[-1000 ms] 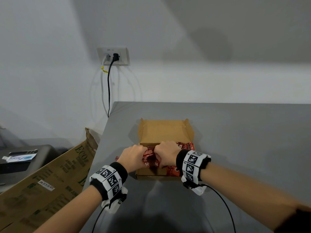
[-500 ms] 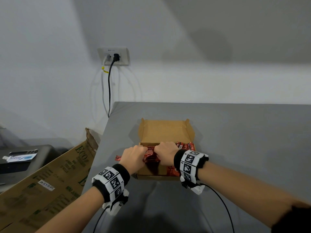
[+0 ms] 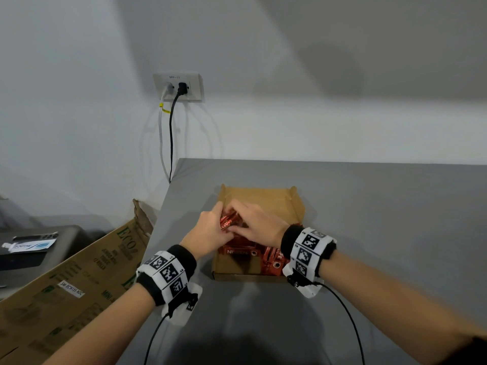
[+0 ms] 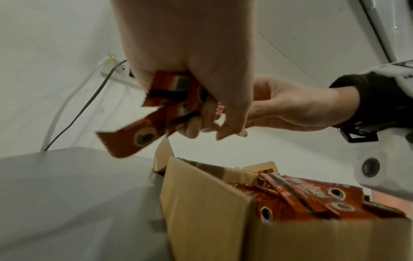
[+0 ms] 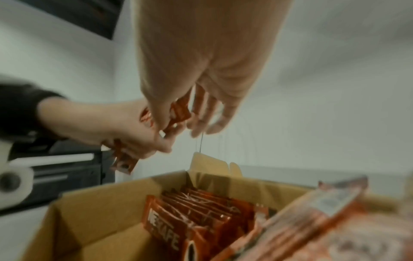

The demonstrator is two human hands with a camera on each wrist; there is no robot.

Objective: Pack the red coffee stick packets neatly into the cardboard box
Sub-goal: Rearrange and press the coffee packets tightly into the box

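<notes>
An open cardboard box [image 3: 259, 196] sits on the grey table [image 3: 369, 219]. Several red coffee stick packets [image 3: 242, 251] stand in a row in its near half, shown close up as packets [image 5: 196, 208] in the right wrist view. Above the box's left middle, my left hand [image 3: 209, 233] grips a bundle of red packets [image 3: 228, 223]; this bundle [image 4: 161, 106] fans out below the fist. My right hand [image 3: 254, 222] lies over the bundle's right end and pinches it between thumb and fingers [image 5: 201, 113]. More packets [image 4: 312, 197] lean across the box's right side.
A large printed carton [image 3: 79, 272] leans against the table's left edge. A wall socket [image 3: 178, 86] with two cables hangs behind the table's back left corner. A dark device with a white label [image 3: 31, 245] sits far left. Wrist-camera cables trail toward me.
Both hands have carried the bundle from the box's near edge farther in over the box. The right hand's fingers have loosened from a fist to a looser pinch.
</notes>
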